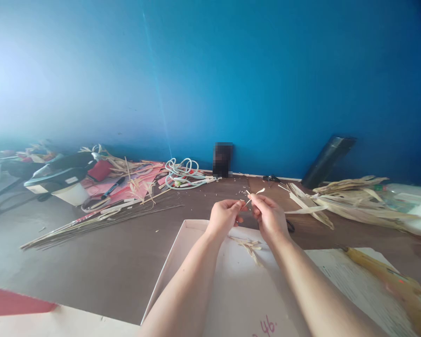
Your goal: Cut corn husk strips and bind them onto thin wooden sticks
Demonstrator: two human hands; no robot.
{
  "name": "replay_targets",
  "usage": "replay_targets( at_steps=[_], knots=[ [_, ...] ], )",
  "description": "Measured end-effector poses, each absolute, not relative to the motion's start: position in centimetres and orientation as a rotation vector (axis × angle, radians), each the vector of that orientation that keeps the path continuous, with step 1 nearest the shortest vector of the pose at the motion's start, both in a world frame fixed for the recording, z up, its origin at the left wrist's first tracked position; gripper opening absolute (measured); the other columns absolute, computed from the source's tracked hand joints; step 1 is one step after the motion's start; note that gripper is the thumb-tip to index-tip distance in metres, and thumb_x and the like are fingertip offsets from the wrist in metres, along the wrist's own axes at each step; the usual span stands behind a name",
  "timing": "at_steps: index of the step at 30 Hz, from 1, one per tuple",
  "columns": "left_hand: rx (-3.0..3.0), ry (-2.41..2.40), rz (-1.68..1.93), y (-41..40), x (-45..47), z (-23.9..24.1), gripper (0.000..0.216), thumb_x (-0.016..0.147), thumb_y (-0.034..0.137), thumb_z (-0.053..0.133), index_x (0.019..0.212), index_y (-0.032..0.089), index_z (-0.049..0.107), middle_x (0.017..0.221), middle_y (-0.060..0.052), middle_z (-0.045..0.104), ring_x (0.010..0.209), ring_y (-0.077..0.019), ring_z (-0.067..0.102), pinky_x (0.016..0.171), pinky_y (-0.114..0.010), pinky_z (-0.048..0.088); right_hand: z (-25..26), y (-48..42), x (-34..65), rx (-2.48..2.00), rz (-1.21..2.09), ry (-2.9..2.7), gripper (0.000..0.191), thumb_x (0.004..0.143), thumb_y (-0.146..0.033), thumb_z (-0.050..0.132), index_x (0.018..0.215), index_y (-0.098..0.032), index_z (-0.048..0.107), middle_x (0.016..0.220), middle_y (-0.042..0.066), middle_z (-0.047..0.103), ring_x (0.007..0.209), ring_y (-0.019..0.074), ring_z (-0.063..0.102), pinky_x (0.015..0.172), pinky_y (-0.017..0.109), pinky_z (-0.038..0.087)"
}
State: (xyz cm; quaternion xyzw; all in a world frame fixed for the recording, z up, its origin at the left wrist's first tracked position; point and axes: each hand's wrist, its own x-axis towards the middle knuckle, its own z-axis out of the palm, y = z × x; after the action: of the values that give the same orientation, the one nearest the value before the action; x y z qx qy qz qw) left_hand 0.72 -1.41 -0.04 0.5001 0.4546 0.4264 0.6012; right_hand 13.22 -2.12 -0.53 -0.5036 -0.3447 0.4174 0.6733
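Observation:
My left hand (224,216) and my right hand (269,215) are raised together over a shallow white box lid (182,262). Both pinch a thin pale strip of dried husk (254,196), whose tip sticks up between the fingertips. Small husk scraps (250,245) lie in the lid just under my hands. My forearms reach in from the bottom edge.
A pile of dried husks (351,201) lies to the right, long thin sticks (98,220) to the left. A coiled white cable (182,174), an iron (61,177), pink paper (126,187), a printed sheet (354,285) and a dark tube (328,161) against the blue wall surround the brown table.

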Motion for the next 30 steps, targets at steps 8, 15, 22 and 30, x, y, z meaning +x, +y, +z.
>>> replay_targets(
  at_steps=[8,15,22,30],
  knots=[
    [0.939,1.105,1.039,-0.8,0.5,-0.2,0.027,0.075,0.026,0.057,0.098,0.014,0.065,0.095,-0.009,0.067,0.051,-0.0055,0.055,0.043,-0.016,0.039,-0.7,-1.7,13.8,-0.966,1.086,-0.583,0.025,0.059,-0.033,0.078,0.077,-0.017,0.070,0.064,-0.003,0.047,0.048,0.0036,0.035,0.038,0.018,0.025],
    [1.278,1.319,1.215,-0.6,0.4,-0.8,0.026,0.078,0.032,0.054,0.098,0.020,0.066,0.083,-0.004,0.066,0.056,-0.0086,0.056,0.049,-0.020,0.042,-0.7,-1.7,13.9,-0.960,1.137,-0.599,0.025,0.061,-0.034,0.077,0.079,-0.018,0.071,0.068,-0.003,0.048,0.047,0.0029,0.035,0.037,0.017,0.025],
    [1.807,1.335,1.264,-2.0,1.2,-0.3,0.023,0.076,0.032,0.060,0.097,0.025,0.067,0.097,0.000,0.064,0.065,-0.0086,0.054,0.067,-0.023,0.044,-0.4,-2.0,13.1,-1.041,1.098,-0.650,0.029,0.057,-0.035,0.078,0.078,-0.017,0.071,0.061,-0.003,0.050,0.048,0.0049,0.036,0.040,0.020,0.026],
    [2.052,1.470,1.256,-2.5,1.3,-0.3,0.013,0.078,0.026,0.058,0.089,0.024,0.064,0.089,0.000,0.062,0.082,-0.0138,0.056,0.069,-0.023,0.042,-0.4,-2.3,12.5,-1.058,1.072,-0.775,0.025,0.059,-0.036,0.076,0.075,-0.016,0.072,0.050,-0.004,0.047,0.048,0.0079,0.035,0.044,0.023,0.024]
  ],
)
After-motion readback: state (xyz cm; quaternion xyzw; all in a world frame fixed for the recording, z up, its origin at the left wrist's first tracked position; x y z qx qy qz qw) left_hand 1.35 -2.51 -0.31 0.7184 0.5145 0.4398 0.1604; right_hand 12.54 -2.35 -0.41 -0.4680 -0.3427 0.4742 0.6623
